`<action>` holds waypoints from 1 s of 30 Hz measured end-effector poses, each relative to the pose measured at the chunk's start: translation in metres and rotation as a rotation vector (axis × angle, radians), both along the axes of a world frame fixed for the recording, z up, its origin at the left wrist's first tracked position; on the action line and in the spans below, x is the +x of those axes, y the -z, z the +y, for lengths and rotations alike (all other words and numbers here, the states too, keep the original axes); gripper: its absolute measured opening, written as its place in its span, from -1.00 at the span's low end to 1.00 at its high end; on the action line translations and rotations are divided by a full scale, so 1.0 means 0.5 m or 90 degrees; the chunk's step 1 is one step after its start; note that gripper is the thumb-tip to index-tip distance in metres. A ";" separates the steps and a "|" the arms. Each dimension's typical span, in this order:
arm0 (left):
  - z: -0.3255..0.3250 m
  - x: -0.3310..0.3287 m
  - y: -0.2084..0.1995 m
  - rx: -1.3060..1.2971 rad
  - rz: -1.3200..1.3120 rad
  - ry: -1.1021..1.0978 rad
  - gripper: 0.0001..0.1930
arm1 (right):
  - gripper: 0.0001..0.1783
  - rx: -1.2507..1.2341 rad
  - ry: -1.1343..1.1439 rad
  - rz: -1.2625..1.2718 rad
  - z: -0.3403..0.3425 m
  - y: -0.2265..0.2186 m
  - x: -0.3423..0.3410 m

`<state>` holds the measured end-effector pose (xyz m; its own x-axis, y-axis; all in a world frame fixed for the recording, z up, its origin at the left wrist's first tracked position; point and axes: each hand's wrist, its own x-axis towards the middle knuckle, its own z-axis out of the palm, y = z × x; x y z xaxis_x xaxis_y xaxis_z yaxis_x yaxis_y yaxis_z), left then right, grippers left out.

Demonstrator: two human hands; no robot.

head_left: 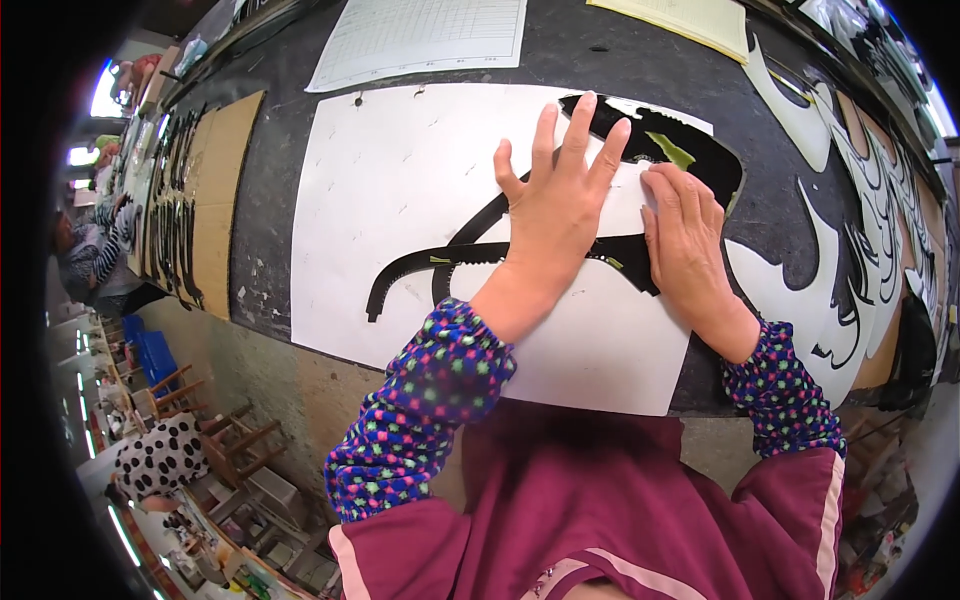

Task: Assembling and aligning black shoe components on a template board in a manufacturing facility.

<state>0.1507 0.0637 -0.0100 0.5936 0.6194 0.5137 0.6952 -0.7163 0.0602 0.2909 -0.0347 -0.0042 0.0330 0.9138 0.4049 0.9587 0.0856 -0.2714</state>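
Note:
A large white sheet (350, 200) lies on the dark worktable, with thin curved black cut-out pieces on it. My left hand (553, 210) is spread flat, fingers apart, pressing on the upper black piece (718, 160) and the sheet. The lower black piece (400, 265) has a hooked left end and a toothed edge; its middle passes under my left wrist. My right hand (690, 235) is closed, fingertips together at the inner edge of the upper piece beside a yellow-green patch (672, 150). What lies between its thumb and fingers is hidden.
A printed form (420, 45) and a yellowish paper pad (690, 25) lie at the far side. White curved templates (790, 265) and black strips crowd the right. Cardboard (218, 200) with black strips stands left. Beyond are stools (240, 440) and other people.

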 end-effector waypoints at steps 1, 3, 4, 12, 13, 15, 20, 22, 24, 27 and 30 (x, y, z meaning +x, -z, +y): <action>0.001 0.004 -0.012 0.003 -0.011 0.006 -0.39 | -0.54 0.006 -0.008 0.001 0.000 -0.003 0.003; 0.007 0.005 -0.034 0.011 -0.009 0.009 -0.39 | -0.54 0.010 -0.006 0.007 -0.001 -0.003 0.006; 0.005 0.004 -0.018 0.012 -0.010 0.014 -0.39 | -0.55 0.012 -0.010 0.012 -0.003 -0.002 0.008; 0.013 -0.014 0.000 -0.056 -0.005 -0.024 -0.35 | -0.47 -0.022 0.125 0.038 0.046 -0.038 0.114; 0.017 -0.016 -0.001 -0.072 -0.020 -0.025 -0.36 | -0.47 -0.008 0.125 0.029 0.048 -0.040 0.124; 0.026 -0.018 -0.002 -0.126 -0.072 -0.026 -0.41 | -0.41 -0.088 0.118 0.002 0.053 -0.047 0.140; 0.060 -0.105 -0.019 -0.235 -0.122 -0.024 -0.60 | -0.56 -0.117 0.060 0.000 0.076 -0.099 0.156; 0.067 -0.122 -0.020 -0.301 -0.127 0.013 -0.65 | -0.62 -0.231 -0.023 0.117 0.079 -0.158 0.170; 0.068 -0.135 -0.018 -0.255 -0.140 0.054 -0.68 | -0.59 -0.365 -0.113 0.094 0.106 -0.240 0.223; 0.069 -0.159 -0.020 -0.238 -0.129 0.053 -0.66 | -0.43 -0.470 -0.045 -0.061 0.191 -0.487 0.250; 0.061 -0.152 -0.006 -0.207 -0.122 0.073 -0.65 | -0.35 -0.373 0.096 -0.058 0.273 -0.675 0.320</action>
